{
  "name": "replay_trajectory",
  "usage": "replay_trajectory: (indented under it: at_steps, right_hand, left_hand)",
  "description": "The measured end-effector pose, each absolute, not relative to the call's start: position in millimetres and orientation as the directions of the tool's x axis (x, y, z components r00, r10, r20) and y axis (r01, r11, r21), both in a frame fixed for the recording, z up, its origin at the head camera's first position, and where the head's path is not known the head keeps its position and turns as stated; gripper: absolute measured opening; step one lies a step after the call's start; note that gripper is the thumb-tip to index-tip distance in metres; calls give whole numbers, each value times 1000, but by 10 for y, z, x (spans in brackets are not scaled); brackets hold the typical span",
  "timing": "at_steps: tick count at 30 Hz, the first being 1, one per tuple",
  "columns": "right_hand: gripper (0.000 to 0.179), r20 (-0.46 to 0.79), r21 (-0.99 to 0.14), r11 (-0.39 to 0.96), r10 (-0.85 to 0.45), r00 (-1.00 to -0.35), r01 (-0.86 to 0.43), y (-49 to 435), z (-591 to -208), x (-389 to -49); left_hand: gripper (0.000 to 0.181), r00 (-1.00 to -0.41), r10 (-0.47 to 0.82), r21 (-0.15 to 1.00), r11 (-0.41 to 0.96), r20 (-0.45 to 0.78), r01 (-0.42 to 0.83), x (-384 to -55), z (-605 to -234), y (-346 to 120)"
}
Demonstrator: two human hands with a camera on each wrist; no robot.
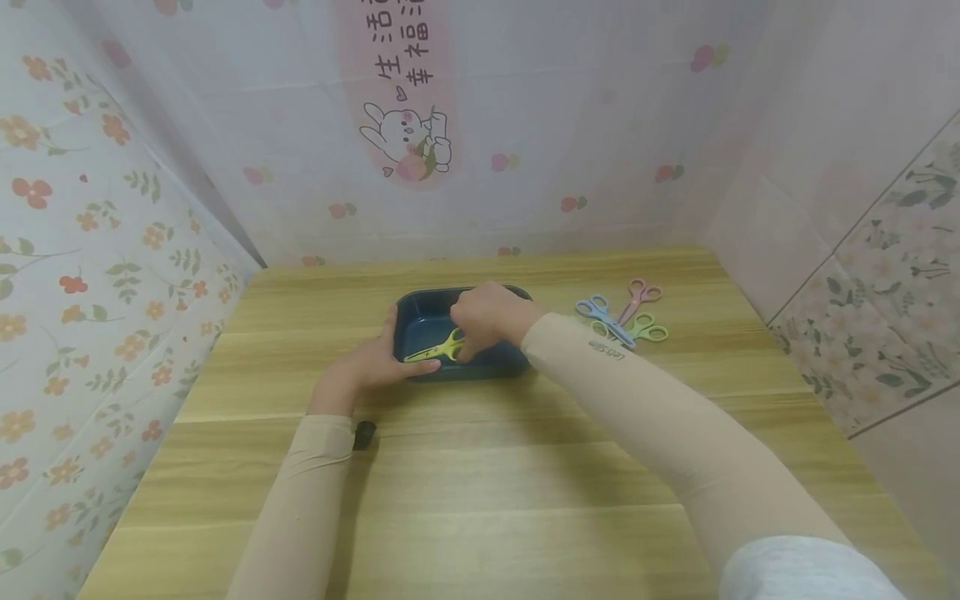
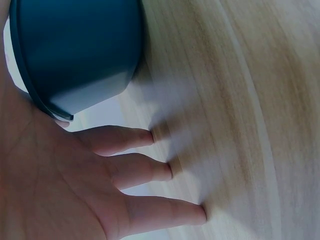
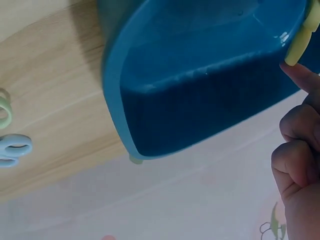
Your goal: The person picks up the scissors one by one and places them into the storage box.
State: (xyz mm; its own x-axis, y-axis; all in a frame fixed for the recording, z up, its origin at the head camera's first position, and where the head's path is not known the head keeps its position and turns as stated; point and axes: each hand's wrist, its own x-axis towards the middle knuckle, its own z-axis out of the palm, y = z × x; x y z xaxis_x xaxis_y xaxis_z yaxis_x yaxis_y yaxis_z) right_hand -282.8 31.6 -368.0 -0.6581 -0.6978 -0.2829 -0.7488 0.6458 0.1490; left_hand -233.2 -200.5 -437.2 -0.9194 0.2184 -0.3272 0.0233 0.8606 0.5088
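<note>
A dark blue rectangular basin (image 1: 420, 302) stands on the table, its inside also seen in the right wrist view. My right hand (image 1: 487, 317) reaches over it and pinches the handle end of yellow scissors (image 1: 435, 350), whose blades point left above the basin's front part. In the right wrist view, the index fingertip touches the yellow handle (image 3: 299, 46) and the other fingers are curled. At the basin's left end, my left hand (image 1: 367, 362) rests against it, thumb along the front rim. Three straight fingers (image 2: 145, 167) reach down to the table in the left wrist view.
Right of the basin lie blue scissors (image 1: 600, 311), pink scissors (image 1: 637, 296) and green scissors (image 1: 647, 330), overlapping. The wood-patterned table (image 1: 480, 483) meets a printed back curtain (image 1: 480, 200). Patterned sheets hang on both sides.
</note>
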Motion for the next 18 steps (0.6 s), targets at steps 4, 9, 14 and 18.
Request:
replay_trajectory:
  at_steps: [4, 9, 14, 18]
  right_hand:
    - [50, -296, 138, 650, -693, -658, -747, 322, -3680, -2829]
    - [64, -278, 110, 660, -698, -660, -743, 345, -3618, -2845]
    - [79, -253, 64, 672, -705, -663, -738, 409, -3461, -2860]
    - [84, -214, 43, 670, -718, -662, -741, 499, -3280, -2852]
  left_hand:
    - [146, -914, 220, 508, 861, -341, 17, -2335, -4372, -2004]
    - [145, -910, 214, 495, 869, -355, 12, -2335, -4369, -1998]
    - [144, -914, 215, 489, 872, -345, 20, -2334, -4363, -1992]
    - [143, -917, 215, 493, 870, -335, 23, -2328, -4358, -1991]
